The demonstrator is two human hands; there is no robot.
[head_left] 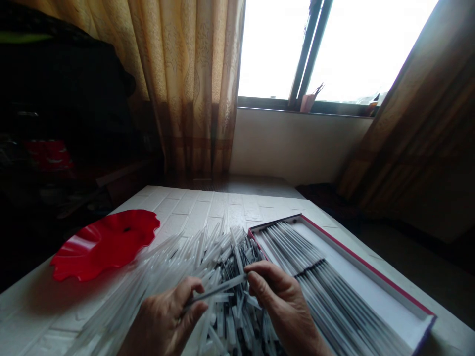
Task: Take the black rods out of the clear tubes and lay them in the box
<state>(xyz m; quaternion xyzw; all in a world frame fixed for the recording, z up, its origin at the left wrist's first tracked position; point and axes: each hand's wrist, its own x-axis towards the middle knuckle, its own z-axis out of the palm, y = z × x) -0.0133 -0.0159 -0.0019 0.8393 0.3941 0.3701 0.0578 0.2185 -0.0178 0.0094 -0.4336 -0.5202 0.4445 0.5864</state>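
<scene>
The left hand [164, 312], thumb and forefinger nearly closed, is pinching one end of a translucent pen [227, 285] running lengthwise toward two o'clock, where the right hand [279, 296], nearer the box [349, 272], is pinching the other

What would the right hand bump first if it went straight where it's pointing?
Beyond the thin stick it pinches, the right hand would probably meet the heap of loose clear and dark pieces, though its height above is unclear.
</scene>
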